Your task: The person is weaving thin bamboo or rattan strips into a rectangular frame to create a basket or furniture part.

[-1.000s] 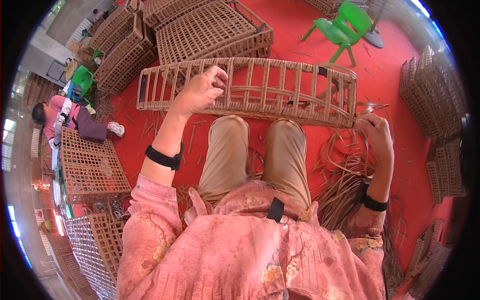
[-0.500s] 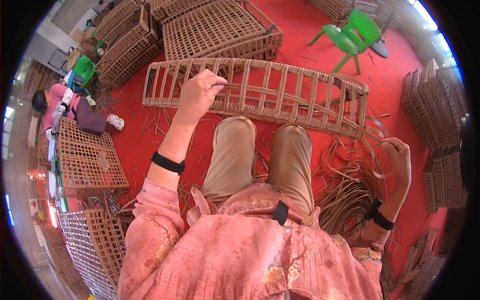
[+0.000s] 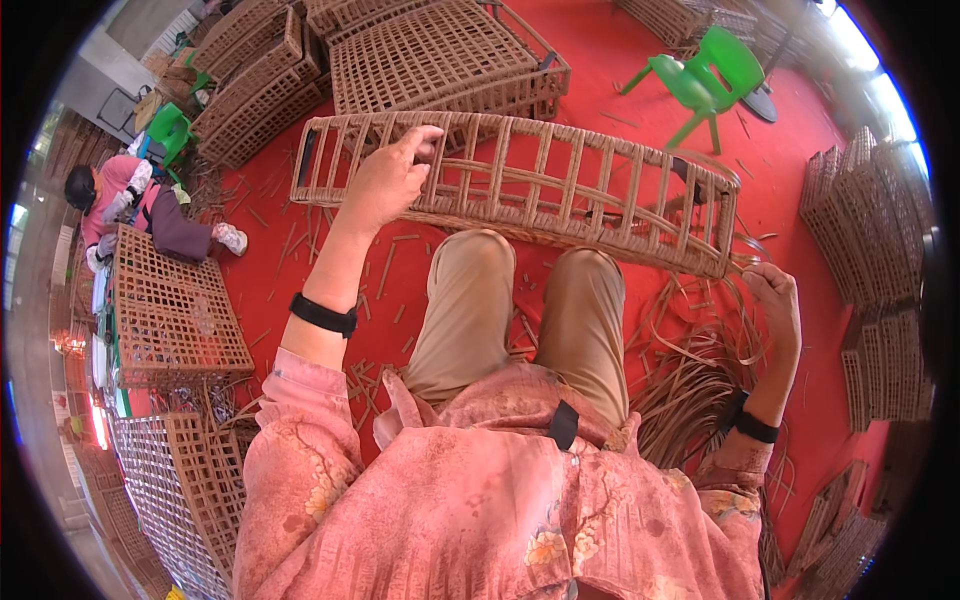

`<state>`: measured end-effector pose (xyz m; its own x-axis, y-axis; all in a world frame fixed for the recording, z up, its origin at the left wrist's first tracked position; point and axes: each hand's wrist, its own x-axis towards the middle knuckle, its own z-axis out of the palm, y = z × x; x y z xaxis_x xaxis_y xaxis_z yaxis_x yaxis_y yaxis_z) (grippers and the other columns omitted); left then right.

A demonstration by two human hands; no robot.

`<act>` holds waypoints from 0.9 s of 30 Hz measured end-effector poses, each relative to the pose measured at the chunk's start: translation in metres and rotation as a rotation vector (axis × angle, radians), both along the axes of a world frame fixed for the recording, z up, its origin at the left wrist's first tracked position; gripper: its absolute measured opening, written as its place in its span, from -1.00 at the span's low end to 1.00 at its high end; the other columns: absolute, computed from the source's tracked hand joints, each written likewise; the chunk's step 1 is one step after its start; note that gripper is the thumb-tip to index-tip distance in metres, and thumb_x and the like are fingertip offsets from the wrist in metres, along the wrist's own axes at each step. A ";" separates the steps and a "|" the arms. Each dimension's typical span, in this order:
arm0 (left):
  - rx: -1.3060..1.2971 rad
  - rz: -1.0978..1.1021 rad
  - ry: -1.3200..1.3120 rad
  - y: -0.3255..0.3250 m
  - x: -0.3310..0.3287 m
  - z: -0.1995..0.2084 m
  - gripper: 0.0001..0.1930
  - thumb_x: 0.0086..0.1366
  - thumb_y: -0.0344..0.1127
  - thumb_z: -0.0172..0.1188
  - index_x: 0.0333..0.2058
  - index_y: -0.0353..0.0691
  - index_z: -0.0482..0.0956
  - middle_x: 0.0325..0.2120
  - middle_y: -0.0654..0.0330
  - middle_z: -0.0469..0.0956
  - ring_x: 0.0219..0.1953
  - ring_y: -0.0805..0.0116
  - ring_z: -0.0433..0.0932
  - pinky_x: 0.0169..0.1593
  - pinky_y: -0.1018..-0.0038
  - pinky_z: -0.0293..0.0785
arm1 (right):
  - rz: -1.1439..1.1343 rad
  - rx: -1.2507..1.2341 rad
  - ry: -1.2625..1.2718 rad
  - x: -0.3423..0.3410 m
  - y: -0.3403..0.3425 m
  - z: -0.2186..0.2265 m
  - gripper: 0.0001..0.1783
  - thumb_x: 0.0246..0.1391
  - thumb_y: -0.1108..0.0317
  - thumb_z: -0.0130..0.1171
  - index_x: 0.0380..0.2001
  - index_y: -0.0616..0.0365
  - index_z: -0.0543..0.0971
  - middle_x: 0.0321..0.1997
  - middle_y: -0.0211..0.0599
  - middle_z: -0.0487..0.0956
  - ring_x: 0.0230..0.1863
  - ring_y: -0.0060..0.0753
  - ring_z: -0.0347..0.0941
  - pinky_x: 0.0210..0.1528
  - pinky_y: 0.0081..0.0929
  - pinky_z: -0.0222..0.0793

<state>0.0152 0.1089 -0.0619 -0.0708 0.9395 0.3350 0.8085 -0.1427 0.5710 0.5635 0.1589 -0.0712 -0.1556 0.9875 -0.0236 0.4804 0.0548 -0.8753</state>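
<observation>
Your right hand (image 3: 775, 300) has its fingers bunched, apparently pinching a thin weaving strand at the near right corner of the long openwork rattan basket (image 3: 497, 172). That basket stretches leftward from this pinch to past your left hand (image 3: 388, 180), just beyond your knees. Your left fingers are half curled over the slats, index finger stretched out; you cannot tell from here whether they grip anything.

If you pull hard with the right hand, the strand could snap or slip from your fingertips, since the hold looks small. A sideways tug could also swing the basket, because your left hand seems to brace it lightly and far from that corner. The loose pile of long strands (image 3: 690, 390), below and left of your right hand, could snag or knot, as its loops lie tangled close to your working end.

Inside the basket, between your hands, you can see red floor (image 3: 820, 350) through the slats and a dark patch towards the right end; nothing else is clear. Beyond your left hand stand the stacked lattice baskets (image 3: 430, 60), and to the right of your right hand the tall basket stack (image 3: 860, 220); you cannot make out contents in either.
</observation>
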 end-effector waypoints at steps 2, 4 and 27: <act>-0.323 0.021 -0.273 0.006 0.000 0.013 -0.71 0.29 -0.46 0.13 0.00 -0.17 0.53 -0.23 0.19 0.55 -0.31 0.52 0.54 -0.21 0.50 0.55 | -0.044 0.005 -0.065 -0.004 -0.004 0.003 -0.82 0.14 0.35 0.21 -0.43 0.26 0.61 -0.61 -0.60 0.34 -0.55 -0.74 0.14 -0.50 -0.60 0.08; -0.290 -0.032 -0.328 0.012 -0.016 0.006 -0.71 0.27 -0.46 0.16 -0.02 -0.18 0.54 -0.24 0.21 0.55 -0.29 0.54 0.53 -0.17 0.53 0.53 | -0.076 0.013 -0.124 -0.010 -0.007 0.008 -0.83 0.13 0.36 0.19 -0.43 0.26 0.61 -0.61 -0.60 0.34 -0.55 -0.74 0.14 -0.50 -0.61 0.09; 0.017 0.193 0.022 -0.014 -0.060 -0.015 -0.73 0.34 -0.33 0.07 -0.02 -0.14 0.56 -0.22 0.17 0.58 -0.30 0.15 0.60 -0.10 0.28 0.55 | 0.029 0.050 -0.052 0.009 -0.001 0.000 -0.89 0.15 0.42 0.19 -0.41 0.24 0.59 -0.55 -0.62 0.35 -0.48 -0.74 0.15 -0.43 -0.61 0.12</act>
<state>-0.0452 0.0945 -0.0765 -0.2420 0.9034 0.3541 0.8341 0.0073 0.5516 0.5726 0.1582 -0.0709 -0.1838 0.9828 0.0168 0.5231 0.1123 -0.8448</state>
